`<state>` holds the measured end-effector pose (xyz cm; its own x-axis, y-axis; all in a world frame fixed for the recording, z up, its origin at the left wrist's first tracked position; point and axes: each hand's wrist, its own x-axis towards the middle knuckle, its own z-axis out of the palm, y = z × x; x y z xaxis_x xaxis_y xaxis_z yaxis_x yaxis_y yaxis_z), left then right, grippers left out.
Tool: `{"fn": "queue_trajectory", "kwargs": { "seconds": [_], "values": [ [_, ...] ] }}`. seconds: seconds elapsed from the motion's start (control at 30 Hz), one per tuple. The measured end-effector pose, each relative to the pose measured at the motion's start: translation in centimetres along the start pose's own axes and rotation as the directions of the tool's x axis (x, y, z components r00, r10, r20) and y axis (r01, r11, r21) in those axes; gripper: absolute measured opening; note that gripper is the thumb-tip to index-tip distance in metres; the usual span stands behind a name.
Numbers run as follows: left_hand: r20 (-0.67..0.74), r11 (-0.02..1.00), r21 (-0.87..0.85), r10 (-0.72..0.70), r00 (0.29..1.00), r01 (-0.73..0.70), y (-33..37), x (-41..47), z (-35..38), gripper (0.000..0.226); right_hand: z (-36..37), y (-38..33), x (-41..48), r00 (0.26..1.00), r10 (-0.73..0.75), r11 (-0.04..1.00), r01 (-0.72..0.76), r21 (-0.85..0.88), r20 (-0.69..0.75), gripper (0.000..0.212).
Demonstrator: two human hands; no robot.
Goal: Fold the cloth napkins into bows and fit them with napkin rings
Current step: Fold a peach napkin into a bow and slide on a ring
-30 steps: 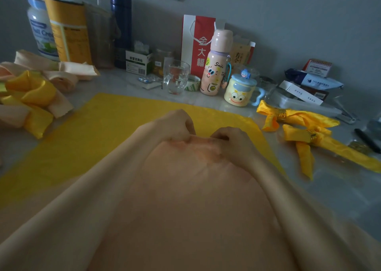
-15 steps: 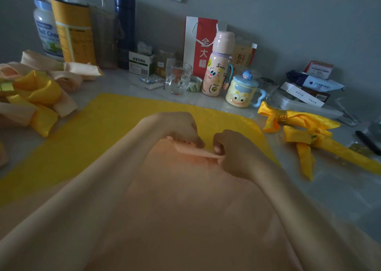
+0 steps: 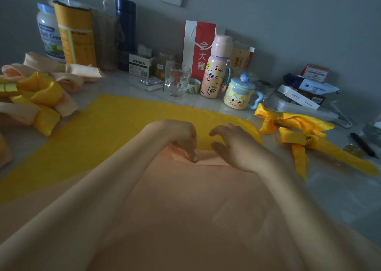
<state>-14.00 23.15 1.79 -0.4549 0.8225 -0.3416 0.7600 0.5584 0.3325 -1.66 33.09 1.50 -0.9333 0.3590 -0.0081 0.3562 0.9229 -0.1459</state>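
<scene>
Napkin (image 3: 195, 198), peach, likely soft, light and limp, spread over yellow cloth (image 3: 115, 126) on surface (image 3: 340, 188); probably best taken at folded far edge, where left hand (image 3: 177, 134) presses with fingertips, right hand (image 3: 237, 145) hovering slack, empty.

The peach napkin (image 3: 195, 209) at 6 o'clock is plain; the yellow napkin (image 3: 115, 126) is bright. At 3 o'clock, yellow bows (image 3: 296, 122) carry gold rings (image 3: 279, 118) with a key pattern. The bow pile (image 3: 41, 93) at 9 o'clock mixes peach and yellow. At 12 o'clock stand a red-and-white bag (image 3: 199, 50), a pink cartoon-faced bottle (image 3: 215, 75) and a pale yellow mug (image 3: 237, 99) with a blue lid.
</scene>
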Motion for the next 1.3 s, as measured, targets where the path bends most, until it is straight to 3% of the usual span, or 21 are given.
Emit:
{"fn": "queue_trajectory", "kwargs": {
  "seconds": [0.13, 0.23, 0.37, 0.47, 0.57, 0.77, 0.83, 0.93, 1.07, 1.13, 1.3],
  "values": [
    [-0.037, 1.000, -0.006, 0.010, 0.999, -0.011, 0.2, -0.4, 0.3, 0.043, 3.4, 0.2, 0.1, 0.972, 0.083, 0.989, -0.108, 0.105, 0.221, 0.059],
    [-0.101, 1.000, 0.011, -0.003, 0.995, 0.004, 0.2, -1.0, 1.1, 0.044, 4.6, 0.7, 0.0, 0.981, 0.101, 0.995, -0.102, 0.001, 0.166, 0.061],
    [-0.249, 0.961, 0.275, 0.099, 0.964, -0.027, 0.8, -2.3, 4.6, 0.045, 4.8, 0.7, 0.1, 0.979, 0.099, 0.994, -0.088, -0.069, 0.175, 0.060],
    [-0.172, 0.982, 0.185, 0.054, 0.984, -0.021, -0.2, -2.8, 6.0, 0.058, 4.4, 0.6, 0.5, 0.977, 0.112, 0.994, -0.112, -0.010, 0.184, 0.056],
    [-0.120, 0.993, 0.105, -0.037, 0.992, 0.049, -1.0, -2.2, 5.7, 0.055, 4.3, 0.7, 0.6, 0.979, 0.109, 0.984, -0.130, 0.119, 0.170, 0.052],
    [-0.126, 0.993, 0.109, -0.038, 0.991, 0.052, -0.9, -2.2, 6.1, 0.053, 3.6, 1.2, -1.1, 0.993, 0.115, 0.939, -0.104, 0.328, -0.012, 0.047],
    [-0.173, 0.997, 0.064, -0.020, 0.985, 0.032, -0.4, -2.5, 5.8, 0.051, 2.9, 2.0, -2.1, 0.990, 0.113, 0.958, -0.085, 0.274, -0.088, 0.039],
    [-0.307, 0.999, 0.038, 0.048, 0.950, -0.039, 0.4, -3.3, 5.3, 0.041, 2.5, 2.3, -3.1, 0.982, 0.121, 0.968, -0.084, 0.238, -0.143, 0.046],
    [-0.528, 0.987, 0.114, 0.158, 0.834, -0.116, 1.1, -4.3, 4.9, 0.025, 2.7, 2.3, -3.6, 0.946, 0.065, 0.977, 0.004, 0.212, -0.317, 0.020],
    [-0.533, 0.981, 0.152, 0.187, 0.825, -0.124, 1.6, -4.9, 4.6, 0.022, 3.1, 2.3, -4.0, 0.932, 0.031, 0.993, 0.013, 0.121, -0.361, 0.018],
    [-0.396, 0.985, 0.146, 0.147, 0.906, -0.097, 2.8, -6.2, 3.9, 0.026, 3.3, 2.0, -4.5, 0.896, -0.182, 0.983, 0.172, -0.062, -0.406, 0.036]
  ]
}}
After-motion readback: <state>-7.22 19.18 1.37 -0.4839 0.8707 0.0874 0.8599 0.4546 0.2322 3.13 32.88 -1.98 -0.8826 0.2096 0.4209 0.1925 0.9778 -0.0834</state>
